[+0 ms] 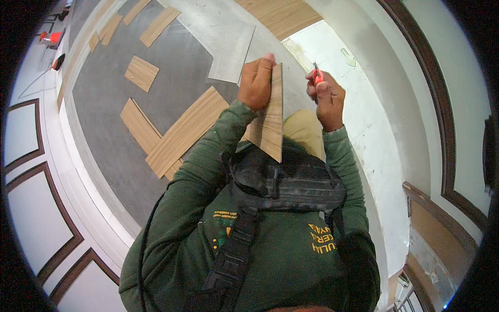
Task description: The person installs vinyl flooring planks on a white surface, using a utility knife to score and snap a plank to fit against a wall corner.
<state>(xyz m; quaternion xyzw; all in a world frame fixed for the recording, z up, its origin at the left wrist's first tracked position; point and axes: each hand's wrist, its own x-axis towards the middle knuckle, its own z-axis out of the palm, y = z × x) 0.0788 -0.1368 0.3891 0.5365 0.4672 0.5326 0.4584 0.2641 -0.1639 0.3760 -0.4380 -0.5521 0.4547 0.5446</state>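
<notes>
My left hand (255,83) is closed on the upper end of a wood-look floor plank (270,122), which stands on edge in front of my body. The plank's lower end is cut at a slant and reaches down to the black chest bag (291,179). To the right of it, my right hand (328,99) grips a red utility knife (317,76), its dark tip pointing away from me. The knife and the plank are apart. Part of the left hand's grip is hidden behind the plank.
Several loose wood-look planks (189,132) lie on the dark grey floor (104,171) to the left, some overlapping. A pale grey sheet (231,54) lies ahead. Laid wood-look flooring (280,13) shows at the far edge. A white panelled wall (34,203) runs along the left.
</notes>
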